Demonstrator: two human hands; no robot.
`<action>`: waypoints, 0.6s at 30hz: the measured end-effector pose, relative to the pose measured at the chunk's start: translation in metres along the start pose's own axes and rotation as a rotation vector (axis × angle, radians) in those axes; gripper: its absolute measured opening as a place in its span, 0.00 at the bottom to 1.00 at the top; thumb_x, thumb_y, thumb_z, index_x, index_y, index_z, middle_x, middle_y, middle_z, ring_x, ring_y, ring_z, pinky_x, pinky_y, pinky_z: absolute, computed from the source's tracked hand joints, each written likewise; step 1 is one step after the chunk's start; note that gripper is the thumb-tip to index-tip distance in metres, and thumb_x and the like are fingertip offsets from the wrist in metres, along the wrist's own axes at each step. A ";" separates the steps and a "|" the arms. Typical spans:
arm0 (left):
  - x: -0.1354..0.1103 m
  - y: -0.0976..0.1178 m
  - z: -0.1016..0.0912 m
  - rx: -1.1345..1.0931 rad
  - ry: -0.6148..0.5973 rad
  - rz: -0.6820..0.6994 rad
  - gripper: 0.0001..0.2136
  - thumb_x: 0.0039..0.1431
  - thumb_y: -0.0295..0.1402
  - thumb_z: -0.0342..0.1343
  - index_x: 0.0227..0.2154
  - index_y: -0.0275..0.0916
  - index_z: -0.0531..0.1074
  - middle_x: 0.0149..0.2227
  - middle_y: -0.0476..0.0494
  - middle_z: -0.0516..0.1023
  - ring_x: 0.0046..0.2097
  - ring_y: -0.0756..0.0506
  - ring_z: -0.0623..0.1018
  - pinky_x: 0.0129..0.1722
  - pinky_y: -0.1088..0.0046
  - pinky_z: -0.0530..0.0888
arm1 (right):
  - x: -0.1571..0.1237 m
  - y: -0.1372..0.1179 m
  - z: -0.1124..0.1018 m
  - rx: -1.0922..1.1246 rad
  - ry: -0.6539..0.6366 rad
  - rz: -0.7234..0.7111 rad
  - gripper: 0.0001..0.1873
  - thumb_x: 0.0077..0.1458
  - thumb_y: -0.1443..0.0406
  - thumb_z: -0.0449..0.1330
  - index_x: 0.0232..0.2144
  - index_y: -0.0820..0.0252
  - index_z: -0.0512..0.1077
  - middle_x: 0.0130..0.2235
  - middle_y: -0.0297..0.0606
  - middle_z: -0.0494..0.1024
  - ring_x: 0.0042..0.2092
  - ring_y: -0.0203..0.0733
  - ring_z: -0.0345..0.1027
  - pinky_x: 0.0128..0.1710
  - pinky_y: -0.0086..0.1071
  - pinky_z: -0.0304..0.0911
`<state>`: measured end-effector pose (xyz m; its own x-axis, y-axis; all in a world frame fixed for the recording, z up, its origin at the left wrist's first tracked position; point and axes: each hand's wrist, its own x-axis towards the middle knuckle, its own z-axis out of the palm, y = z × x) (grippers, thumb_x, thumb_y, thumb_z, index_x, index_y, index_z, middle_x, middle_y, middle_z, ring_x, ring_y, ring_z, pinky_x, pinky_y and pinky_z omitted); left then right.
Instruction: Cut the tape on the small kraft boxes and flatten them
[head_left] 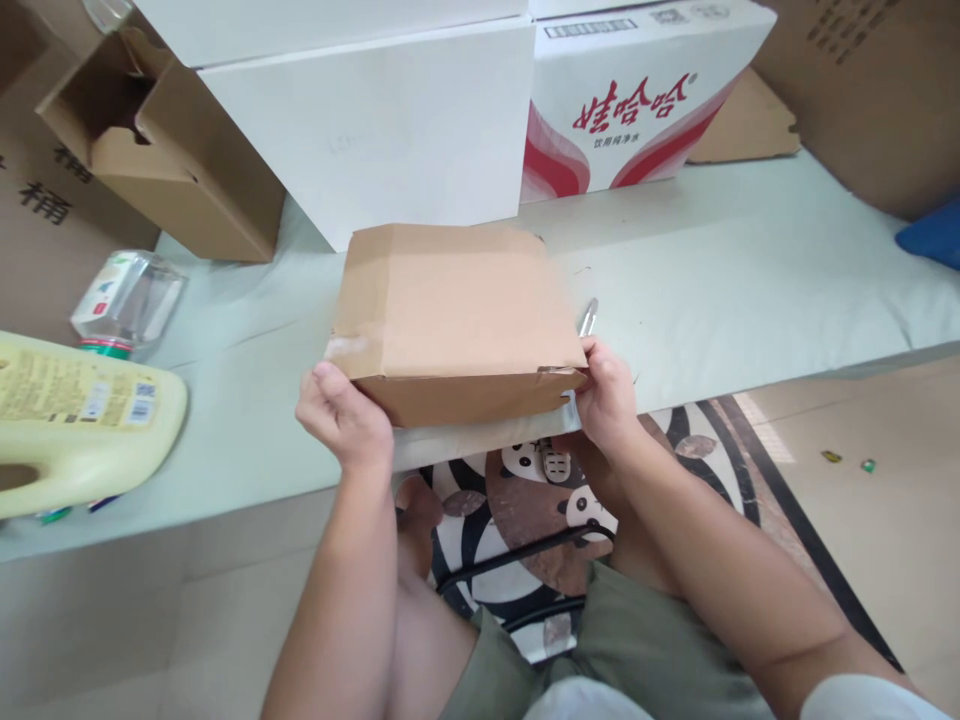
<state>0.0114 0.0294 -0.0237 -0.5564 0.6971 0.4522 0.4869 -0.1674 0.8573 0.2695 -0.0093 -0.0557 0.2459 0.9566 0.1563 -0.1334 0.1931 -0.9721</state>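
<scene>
A brown cardboard box [465, 300] is held between my two hands at the front edge of the pale green tabletop. My left hand [349, 415] grips its near left corner, thumb along the side and the other fingers mostly hidden. At the near right corner, my right hand [609, 390] closes on the box, its fingertips partly behind the cardboard. A small shiny metal tool [589, 315] lies just beyond my right hand; its kind is unclear. The box's top face is plain, with a strip of clear tape near the left edge.
White cartons [390, 130] and a red-and-white water carton [630, 110] stand along the back. On the left are an open cardboard box [187, 170], a clear bottle [135, 300] lying down and a large yellow jug [90, 420]. A blue object [934, 235] sits far right.
</scene>
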 end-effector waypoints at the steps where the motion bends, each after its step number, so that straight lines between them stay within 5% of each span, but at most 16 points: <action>1: -0.001 -0.001 0.000 -0.018 0.014 0.009 0.24 0.70 0.50 0.42 0.19 0.43 0.54 0.23 0.52 0.55 0.28 0.48 0.60 0.30 0.66 0.57 | 0.000 -0.001 0.000 -0.001 -0.009 -0.001 0.26 0.59 0.39 0.60 0.29 0.53 0.68 0.27 0.30 0.67 0.29 0.38 0.59 0.32 0.34 0.57; 4: -0.003 0.000 -0.001 -0.086 0.012 0.120 0.27 0.68 0.55 0.44 0.19 0.44 0.53 0.21 0.53 0.53 0.26 0.49 0.57 0.28 0.67 0.55 | 0.000 -0.003 0.002 -0.021 0.005 0.019 0.27 0.58 0.38 0.61 0.28 0.53 0.66 0.27 0.30 0.65 0.29 0.38 0.59 0.33 0.34 0.58; 10: -0.004 0.000 0.001 -0.108 -0.263 0.266 0.30 0.65 0.63 0.44 0.26 0.41 0.69 0.25 0.50 0.65 0.29 0.48 0.65 0.30 0.67 0.62 | 0.005 -0.004 0.008 0.049 0.202 0.116 0.18 0.59 0.46 0.60 0.33 0.51 0.66 0.30 0.31 0.67 0.33 0.40 0.65 0.35 0.32 0.64; 15: -0.008 0.000 0.004 -0.174 -0.187 0.098 0.27 0.66 0.60 0.43 0.33 0.41 0.71 0.24 0.52 0.62 0.25 0.49 0.62 0.26 0.69 0.58 | 0.005 -0.003 0.011 0.102 0.297 0.106 0.16 0.59 0.48 0.61 0.33 0.51 0.66 0.33 0.32 0.71 0.35 0.40 0.69 0.39 0.33 0.67; 18: -0.010 0.006 0.004 -0.113 -0.050 0.075 0.22 0.65 0.54 0.43 0.29 0.41 0.68 0.24 0.51 0.61 0.27 0.48 0.62 0.27 0.69 0.58 | 0.004 -0.003 0.013 0.101 0.297 0.106 0.16 0.59 0.48 0.61 0.34 0.51 0.67 0.33 0.32 0.72 0.36 0.41 0.70 0.39 0.34 0.69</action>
<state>0.0231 0.0242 -0.0244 -0.4857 0.7133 0.5052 0.4454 -0.2953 0.8452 0.2586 -0.0032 -0.0498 0.4928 0.8699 -0.0174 -0.2640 0.1304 -0.9557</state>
